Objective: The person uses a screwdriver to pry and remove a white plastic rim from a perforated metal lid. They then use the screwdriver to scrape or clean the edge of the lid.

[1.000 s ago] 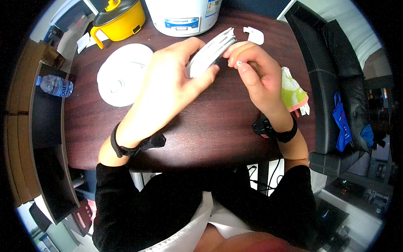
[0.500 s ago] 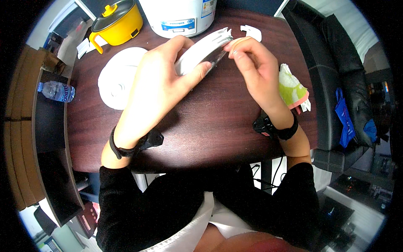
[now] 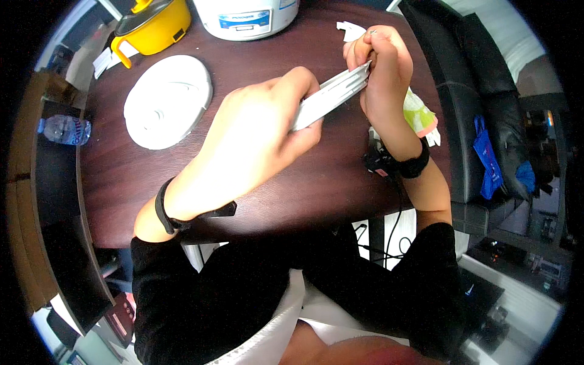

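Note:
My left hand (image 3: pixel 255 121) is closed around a flat white plastic lid part (image 3: pixel 334 96), now seen nearly edge-on with layered rims. The thumb is below it and the fingers are above. At the part's far right end, my right hand (image 3: pixel 389 73) has its fingers curled together, touching or very close to the edge. What those fingers pinch is too small to make out. To the left of my left hand, a round white lid (image 3: pixel 182 79) lies flat on the dark wood table (image 3: pixel 292 201). Beyond my right hand lies a small white plastic piece (image 3: pixel 351 30).
A white rice cooker body (image 3: pixel 246 23) stands at the far edge, left of it a yellow pot (image 3: pixel 152 30) with a handle. A green and white cloth (image 3: pixel 420 115) lies by my right wrist. A water bottle (image 3: pixel 66 129) is on the left shelf, a black sofa (image 3: pixel 465 103) on the right.
The white part has turned more edge-on and moved right and nearer in my left hand. My right hand has rotated, its fingers now pointing upward. The view has shifted slightly.

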Action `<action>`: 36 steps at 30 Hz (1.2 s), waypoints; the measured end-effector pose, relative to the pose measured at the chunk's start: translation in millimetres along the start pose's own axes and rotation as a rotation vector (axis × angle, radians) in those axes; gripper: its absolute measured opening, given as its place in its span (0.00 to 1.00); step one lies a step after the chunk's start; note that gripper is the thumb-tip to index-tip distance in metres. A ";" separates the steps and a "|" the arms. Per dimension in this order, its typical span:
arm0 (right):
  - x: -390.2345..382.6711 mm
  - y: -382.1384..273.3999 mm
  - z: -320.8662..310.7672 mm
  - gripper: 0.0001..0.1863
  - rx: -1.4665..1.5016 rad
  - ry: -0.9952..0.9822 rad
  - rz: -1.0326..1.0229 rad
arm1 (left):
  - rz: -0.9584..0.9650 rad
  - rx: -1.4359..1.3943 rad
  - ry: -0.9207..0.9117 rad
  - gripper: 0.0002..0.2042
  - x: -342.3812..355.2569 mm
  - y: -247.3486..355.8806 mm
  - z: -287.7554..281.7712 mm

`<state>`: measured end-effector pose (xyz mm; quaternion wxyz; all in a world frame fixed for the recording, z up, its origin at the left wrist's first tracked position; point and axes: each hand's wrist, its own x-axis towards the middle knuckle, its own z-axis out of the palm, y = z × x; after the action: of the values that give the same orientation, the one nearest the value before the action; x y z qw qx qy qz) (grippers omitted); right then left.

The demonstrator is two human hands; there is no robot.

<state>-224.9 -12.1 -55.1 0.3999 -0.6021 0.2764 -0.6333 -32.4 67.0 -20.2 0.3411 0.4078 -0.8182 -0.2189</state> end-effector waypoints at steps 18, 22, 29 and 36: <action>7.0 -33.0 -69.9 0.11 -0.433 -0.066 0.166 | 0.543 0.550 0.217 0.10 4.2 -5.6 -16.5; -30.6 -10.8 -60.0 0.13 -0.683 -0.488 0.722 | 0.677 0.587 0.266 0.11 7.8 -7.6 -18.9; -30.4 -12.3 -49.8 0.21 -0.429 -0.354 0.788 | 0.771 0.614 0.358 0.10 5.8 -9.5 -9.5; -27.5 -73.6 -44.5 0.29 0.515 0.011 0.595 | 0.838 0.681 0.439 0.11 9.5 -20.2 -10.2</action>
<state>-282.7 43.9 -14.2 0.7026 -0.3724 0.2731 -0.5413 -18.6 46.9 -22.5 0.4101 0.1719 -0.8441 0.2997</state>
